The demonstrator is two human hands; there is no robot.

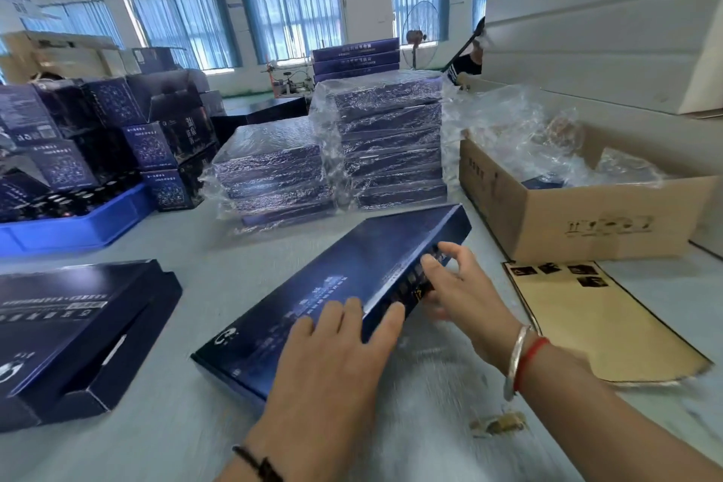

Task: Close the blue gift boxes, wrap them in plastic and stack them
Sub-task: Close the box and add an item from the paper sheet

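Note:
A flat dark blue gift box (pixel 352 278) lies slanted on the table in front of me, its right side lifted a little. My left hand (pixel 336 356) lies flat on the lid near its right edge, thumb over the rim. My right hand (pixel 457 286) grips the box's right side wall, fingers curled over the top edge. Two stacks of plastic-wrapped blue boxes stand behind: a low stack (pixel 274 172) and a taller stack (pixel 391 141). Another blue box (pixel 74 333) lies at the left with its lid not fully down.
A cardboard carton (pixel 587 223) full of clear plastic film stands at the right, with a tan sheet (pixel 598 325) lying before it. A blue crate (pixel 78 223) with small dark boxes sits at the left. White cartons (pixel 606 39) tower at the upper right.

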